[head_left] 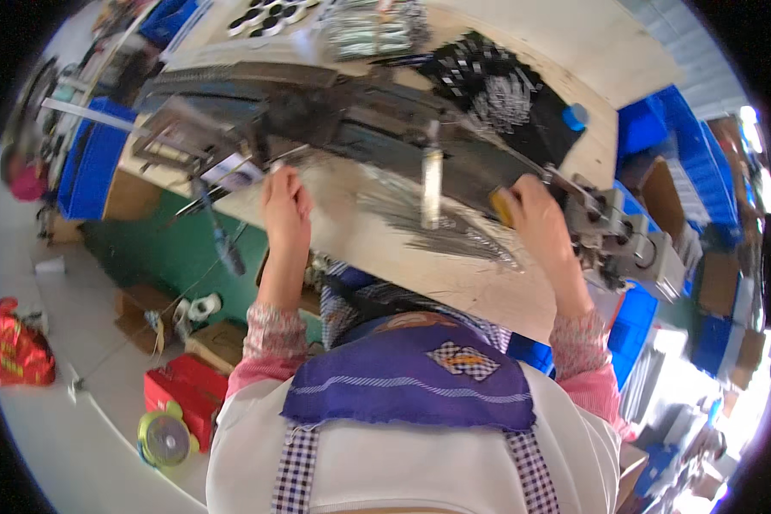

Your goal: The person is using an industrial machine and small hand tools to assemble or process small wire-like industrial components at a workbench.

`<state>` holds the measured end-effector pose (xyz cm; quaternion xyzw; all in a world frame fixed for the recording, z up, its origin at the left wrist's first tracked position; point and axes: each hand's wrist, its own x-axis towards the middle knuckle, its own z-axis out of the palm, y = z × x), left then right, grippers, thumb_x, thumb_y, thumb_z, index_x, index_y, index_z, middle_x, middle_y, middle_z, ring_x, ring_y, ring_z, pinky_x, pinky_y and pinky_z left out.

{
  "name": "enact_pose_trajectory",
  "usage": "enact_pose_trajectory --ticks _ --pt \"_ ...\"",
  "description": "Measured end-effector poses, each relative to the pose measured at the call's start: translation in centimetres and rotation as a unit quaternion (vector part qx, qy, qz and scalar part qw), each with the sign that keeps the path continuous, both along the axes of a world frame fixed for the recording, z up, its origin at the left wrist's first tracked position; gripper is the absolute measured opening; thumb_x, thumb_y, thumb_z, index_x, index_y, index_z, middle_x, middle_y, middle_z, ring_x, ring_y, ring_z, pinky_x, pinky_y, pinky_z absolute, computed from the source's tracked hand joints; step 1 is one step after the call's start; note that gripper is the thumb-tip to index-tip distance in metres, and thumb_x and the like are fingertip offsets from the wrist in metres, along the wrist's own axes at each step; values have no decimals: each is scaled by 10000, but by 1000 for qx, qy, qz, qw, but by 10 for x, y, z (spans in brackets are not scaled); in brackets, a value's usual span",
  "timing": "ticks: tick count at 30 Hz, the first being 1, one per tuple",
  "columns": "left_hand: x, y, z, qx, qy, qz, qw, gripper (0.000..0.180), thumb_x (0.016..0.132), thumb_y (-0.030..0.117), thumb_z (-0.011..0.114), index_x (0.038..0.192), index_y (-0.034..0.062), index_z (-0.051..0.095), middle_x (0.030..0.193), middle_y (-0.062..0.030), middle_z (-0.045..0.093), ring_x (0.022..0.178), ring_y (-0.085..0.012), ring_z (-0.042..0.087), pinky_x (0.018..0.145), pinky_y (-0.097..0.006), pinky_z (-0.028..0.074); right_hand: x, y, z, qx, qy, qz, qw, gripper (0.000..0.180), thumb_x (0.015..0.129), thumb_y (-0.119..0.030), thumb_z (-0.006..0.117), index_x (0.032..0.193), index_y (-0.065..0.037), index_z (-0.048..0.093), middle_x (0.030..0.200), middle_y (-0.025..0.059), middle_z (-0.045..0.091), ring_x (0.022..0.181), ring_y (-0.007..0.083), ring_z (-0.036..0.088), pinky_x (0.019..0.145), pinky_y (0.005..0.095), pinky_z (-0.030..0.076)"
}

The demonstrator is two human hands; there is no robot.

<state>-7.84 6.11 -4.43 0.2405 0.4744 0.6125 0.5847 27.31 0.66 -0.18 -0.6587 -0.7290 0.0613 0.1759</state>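
Note:
My left hand (288,206) is closed in a pinch at the front edge of a long dark metal machine (308,107). A thin pale tip shows by its fingertips; blur hides what they hold, if anything. My right hand (540,224) curls its fingers around a small yellow piece (503,207), whose kind is unclear. Between the hands, a pile of thin metal rods (441,227) lies on the wooden tabletop (480,300). A bright metal lever or bar (432,184) crosses above that pile. Close to my right hand stands a grey metal mechanism (630,244).
Behind the machine, a black sheet (544,137) carries many small metal parts, with a blue cap (575,117) beside it. Bundled rods (373,34) lie farther back. Blue bins (98,163) flank the table. A blue-handled tool (224,248) hangs over the left edge.

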Motion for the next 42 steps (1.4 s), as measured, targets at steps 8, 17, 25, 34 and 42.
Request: enact_pose_trajectory --ticks 8,17,25,34,42 --pt "172 -8 103 101 -56 -542 833 303 998 286 468 838 37 536 581 51 351 476 -51 308 418 -234 254 3 -54 107 -68 195 -17 978 199 888 -154 648 822 -5 533 609 137 559 513 180 548 507 320 422" --pt "201 -3 72 -13 -36 -404 914 296 998 312 473 802 92 508 576 79 333 453 -42 289 415 -227 231 26 -51 113 0 220 -38 975 118 848 -100 660 872 -4 594 731 127 621 641 202 641 606 288 481" --pt "211 3 57 -11 -33 -405 913 279 1005 271 452 812 75 501 591 49 352 458 -66 315 422 -237 263 11 12 112 57 261 -2 964 137 890 -128 606 941 -6 574 838 117 653 631 227 645 577 288 483" --pt "206 -6 52 35 -28 -251 967 290 1004 253 442 825 38 519 582 34 395 450 -59 337 410 -229 281 23 64 82 3 222 35 975 201 887 -82 543 1060 7 594 904 172 667 717 251 671 652 330 520" --pt "198 -8 64 -15 -113 -253 961 285 996 280 468 815 72 540 539 31 420 431 -70 319 420 -242 258 -14 68 102 -186 209 147 949 216 871 -51 549 1037 60 631 730 76 645 644 123 597 614 279 489"
